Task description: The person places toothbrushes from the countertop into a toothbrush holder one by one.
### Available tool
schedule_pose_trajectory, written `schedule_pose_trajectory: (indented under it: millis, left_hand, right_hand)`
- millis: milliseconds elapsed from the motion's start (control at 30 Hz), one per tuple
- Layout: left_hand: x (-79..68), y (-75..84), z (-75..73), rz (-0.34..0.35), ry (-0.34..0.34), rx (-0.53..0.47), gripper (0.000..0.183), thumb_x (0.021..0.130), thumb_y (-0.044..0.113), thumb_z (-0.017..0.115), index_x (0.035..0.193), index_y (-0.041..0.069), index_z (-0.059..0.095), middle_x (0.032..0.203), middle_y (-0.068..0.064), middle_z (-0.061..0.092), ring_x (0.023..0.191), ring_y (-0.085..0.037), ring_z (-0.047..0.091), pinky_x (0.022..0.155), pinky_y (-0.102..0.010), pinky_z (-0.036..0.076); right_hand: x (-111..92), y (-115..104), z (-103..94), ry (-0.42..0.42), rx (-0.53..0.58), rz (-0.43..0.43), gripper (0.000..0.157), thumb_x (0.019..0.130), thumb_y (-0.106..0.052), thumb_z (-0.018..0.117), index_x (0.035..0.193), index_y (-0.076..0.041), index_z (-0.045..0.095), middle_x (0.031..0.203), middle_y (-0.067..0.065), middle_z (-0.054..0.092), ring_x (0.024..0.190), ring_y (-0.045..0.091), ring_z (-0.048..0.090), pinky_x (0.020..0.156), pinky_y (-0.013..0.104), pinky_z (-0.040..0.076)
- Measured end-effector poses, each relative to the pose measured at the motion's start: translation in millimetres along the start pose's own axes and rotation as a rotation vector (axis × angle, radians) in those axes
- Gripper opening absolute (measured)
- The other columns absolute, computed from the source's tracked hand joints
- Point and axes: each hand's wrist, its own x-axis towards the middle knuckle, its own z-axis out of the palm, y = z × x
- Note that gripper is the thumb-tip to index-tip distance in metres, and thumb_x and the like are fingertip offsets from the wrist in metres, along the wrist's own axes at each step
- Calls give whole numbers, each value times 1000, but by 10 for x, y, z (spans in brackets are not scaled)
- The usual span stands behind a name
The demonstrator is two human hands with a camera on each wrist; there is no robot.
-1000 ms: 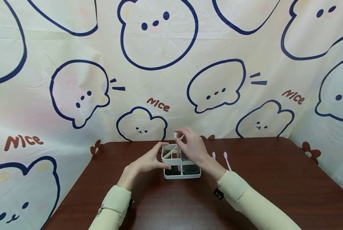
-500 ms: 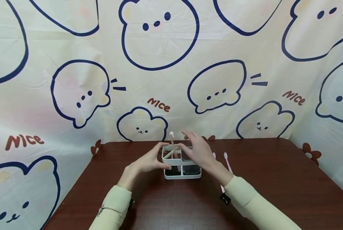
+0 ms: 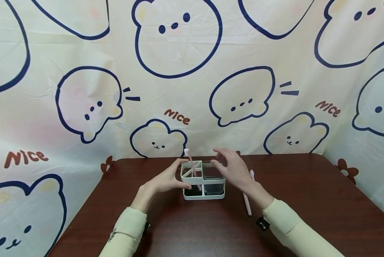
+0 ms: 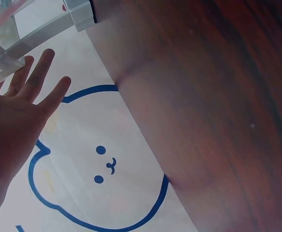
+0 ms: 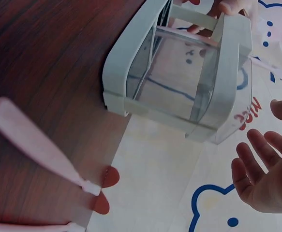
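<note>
My left hand [image 3: 166, 179] grips the left side of a white toothbrush holder [image 3: 198, 181], thumb at the front and fingers at the back. A pink toothbrush [image 3: 190, 161] with a white head leans left in one of the holder's small left compartments. Beside it, a clear cup [image 5: 179, 63] fills the right compartment. My right hand [image 3: 235, 169] hangs just right of the holder, fingers loosely bent with nothing in them. Below that hand, a pink toothbrush [image 5: 34, 140] lies on the table, and a second pink toothbrush [image 5: 29, 226] shows at the lower edge of the right wrist view.
The dark brown wooden table [image 3: 185, 232] ends just behind the holder. A cream cloth [image 3: 198, 96] printed with blue bear outlines hangs close behind the table and along its sides.
My right hand has let go of the toothbrush and moved right, away from the holder. The toothbrush now tilts left in its compartment. The left hand stays on the holder.
</note>
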Motion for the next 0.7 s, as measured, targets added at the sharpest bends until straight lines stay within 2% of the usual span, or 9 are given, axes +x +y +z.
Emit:
schedule_pose_trajectory:
  millis: [133, 300, 533, 700]
  left_hand:
    - [5, -4, 3, 9, -1, 2, 98, 75, 44, 86, 152, 23, 29, 150, -3, 37, 131, -23, 43, 110, -55, 39]
    - [-3, -14, 4, 17, -9, -19, 91, 79, 32, 85, 150, 27, 29, 143, -8, 43, 117, -23, 50, 99, -46, 48]
    - [-6, -16, 1, 10, -3, -16, 90, 79, 34, 85, 149, 29, 29, 142, -5, 42, 115, -22, 51, 96, -44, 49]
    - [3, -20, -3, 3, -20, -24, 90, 80, 34, 84, 150, 29, 28, 145, -7, 40, 105, -23, 57, 93, -43, 51]
  right_hand:
    - [-46, 63, -48, -2, 5, 20, 44, 93, -29, 71, 132, -10, 62, 105, 5, 68, 99, 21, 61, 88, 44, 55]
    - [-104, 96, -112, -28, 19, 38, 41, 93, -27, 71, 130, -11, 63, 106, 5, 67, 99, 20, 62, 89, 43, 54]
    - [-150, 151, -203, -43, 27, 49, 40, 92, -26, 72, 128, -10, 64, 103, 4, 66, 92, 18, 62, 82, 42, 55]
    - [-197, 251, -262, -69, 14, 79, 40, 93, -25, 70, 130, -9, 63, 100, 3, 65, 89, 17, 62, 79, 41, 55]
